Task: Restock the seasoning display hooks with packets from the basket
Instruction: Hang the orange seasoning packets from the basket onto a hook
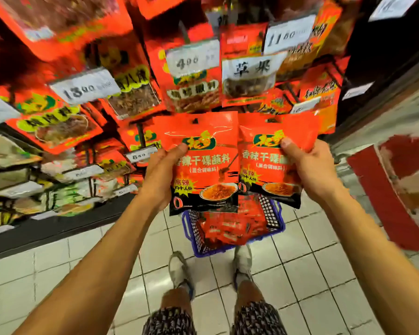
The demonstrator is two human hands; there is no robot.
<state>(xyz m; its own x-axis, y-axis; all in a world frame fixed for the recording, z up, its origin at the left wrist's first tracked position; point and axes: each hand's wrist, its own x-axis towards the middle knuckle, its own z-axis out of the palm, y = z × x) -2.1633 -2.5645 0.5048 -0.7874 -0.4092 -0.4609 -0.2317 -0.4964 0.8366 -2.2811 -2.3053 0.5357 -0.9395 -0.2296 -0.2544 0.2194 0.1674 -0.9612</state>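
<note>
**Two packets in hand, facing the hook display**

Left hand (159,175) pinches the left packet (203,163) at its left edge, thumb on the front face, fingers behind. Right hand (310,168) pinches the right packet (273,163) the same way from its right edge. Both packets are upright, side by side, edges touching or slightly overlapping, held in front of the display and above the basket (273,213).

Handling, judged: flat foil-type pouches, light, flexible, likely slick; they should buckle if squeezed mid-body. Each has a hang slot at top centre, so a hold near the upper edge would give better control when threading a hook.

Basket sits on the tiled floor (300,274) just ahead of the shoes, holding more red packets.

Surroundings: hanging packets crowd the display; price tags (194,59) hang at the hook tips and would sit in the way of threading. The target hook is not clear; the display region is blurred. Shelf stock to the left.
</note>
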